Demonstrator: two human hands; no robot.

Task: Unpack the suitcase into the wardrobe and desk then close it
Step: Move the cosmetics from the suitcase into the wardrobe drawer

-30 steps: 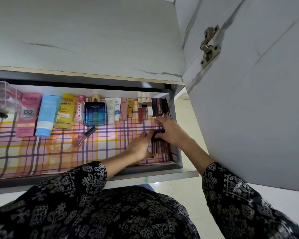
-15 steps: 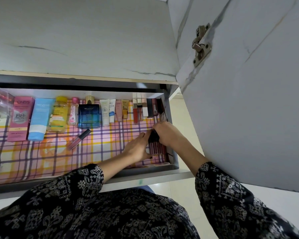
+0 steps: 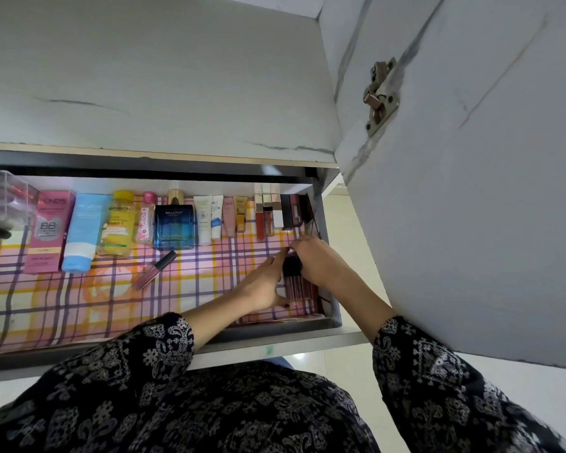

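A drawer [image 3: 275,335] lined with pink-and-yellow plaid paper stands pulled out in the head view. At its right end lies a bunch of dark-red lip gloss tubes [image 3: 295,284] with black caps, side by side. My left hand [image 3: 263,284] presses its straight fingers against the bunch's left side, thumb at the near ends. My right hand [image 3: 319,261] curls over the tubes from the right, its fingertips pinching at the far ends of the caps. One more lip gloss [image 3: 154,269] lies loose and slanted on the liner, mid-drawer.
Along the drawer's back stand a pink box [image 3: 46,230], a blue tube [image 3: 82,233], a yellow bottle [image 3: 118,223], a blue perfume bottle [image 3: 174,228], small tubes and lipsticks [image 3: 275,214]. A clear organizer [image 3: 4,204] sits far left. The open wardrobe door [image 3: 471,207] hangs close on the right.
Both hands have stayed at the bunch of tubes. My right hand's fingers have slid from the caps' side to their far ends, and the tubes lie closer together.
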